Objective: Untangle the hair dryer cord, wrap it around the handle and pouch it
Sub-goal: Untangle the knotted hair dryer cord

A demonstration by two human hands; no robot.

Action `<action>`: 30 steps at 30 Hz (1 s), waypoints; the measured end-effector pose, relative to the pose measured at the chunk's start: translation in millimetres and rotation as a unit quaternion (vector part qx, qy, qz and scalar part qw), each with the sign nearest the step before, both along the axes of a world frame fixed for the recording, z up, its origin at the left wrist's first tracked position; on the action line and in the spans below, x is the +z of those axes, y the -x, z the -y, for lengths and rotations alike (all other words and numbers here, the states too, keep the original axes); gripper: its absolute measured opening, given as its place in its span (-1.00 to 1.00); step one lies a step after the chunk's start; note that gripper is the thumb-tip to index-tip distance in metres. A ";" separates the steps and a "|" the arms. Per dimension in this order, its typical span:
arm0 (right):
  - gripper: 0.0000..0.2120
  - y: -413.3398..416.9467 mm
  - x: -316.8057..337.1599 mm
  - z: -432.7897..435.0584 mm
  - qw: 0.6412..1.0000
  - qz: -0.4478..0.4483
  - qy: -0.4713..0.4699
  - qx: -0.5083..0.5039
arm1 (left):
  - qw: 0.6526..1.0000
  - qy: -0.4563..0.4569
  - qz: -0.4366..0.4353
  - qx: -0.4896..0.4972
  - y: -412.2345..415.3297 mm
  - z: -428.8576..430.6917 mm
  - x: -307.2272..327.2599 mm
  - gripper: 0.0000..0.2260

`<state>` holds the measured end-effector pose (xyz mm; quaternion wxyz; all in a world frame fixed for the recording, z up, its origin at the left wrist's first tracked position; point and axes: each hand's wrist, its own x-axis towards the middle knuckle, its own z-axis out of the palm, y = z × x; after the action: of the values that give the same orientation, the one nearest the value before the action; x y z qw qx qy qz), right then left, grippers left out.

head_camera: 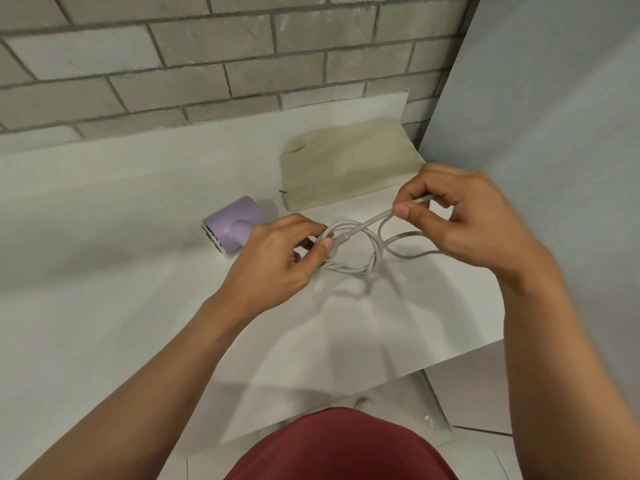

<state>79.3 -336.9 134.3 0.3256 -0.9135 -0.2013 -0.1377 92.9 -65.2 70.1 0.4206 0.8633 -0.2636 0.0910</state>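
Note:
A lilac hair dryer (231, 223) lies on the white counter (104, 271), its handle hidden behind my left hand. Its pale grey cord (372, 252) is looped into a knot just above the counter between my hands. My left hand (277, 261) pinches the loops at the knot's left side with thumb and fingers. My right hand (464, 216) pinches a doubled strand of the cord between thumb and fingers, raised up and to the right. A beige fabric pouch (349, 164) lies flat behind the cord, near the wall.
A grey brick wall (207, 64) runs along the back of the counter. A plain grey panel (554, 133) stands at the right. The counter's front edge ends near my red-clothed body (339, 448), with tiled floor below at right.

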 end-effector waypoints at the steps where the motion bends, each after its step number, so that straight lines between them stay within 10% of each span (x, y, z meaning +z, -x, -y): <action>1: -0.96 -0.1 1.4 -0.1 1.000 -0.005 -0.003 0.003 | 1.000 0.005 -0.008 -0.001 0.4 0.1 -1.0 -0.87; 7: -0.81 -2.3 7.4 -8.4 0.997 -0.014 0.064 0.038 | 0.998 0.010 -0.057 -0.001 2.6 0.0 -0.4 -0.88; 15: -0.97 -2.5 5.3 13.5 0.976 0.033 -0.205 -0.066 | 0.981 0.039 -0.189 -0.035 13.0 -11.0 -8.0 -0.94; 20: -0.80 -17.9 -36.5 -1.6 0.980 -0.016 -0.111 -0.162 | 0.977 0.030 -0.198 -0.075 20.4 -21.2 -12.0 -0.93; 30: -0.81 -14.6 -109.6 -12.7 0.987 -0.121 0.103 -0.018 | 0.972 0.094 -0.206 -0.055 26.1 -33.7 -7.9 -0.90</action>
<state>93.9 -324.3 24.8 0.2492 -0.9556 -0.1572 -0.0104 66.8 -31.5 62.3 0.5496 0.8041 -0.2090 -0.0878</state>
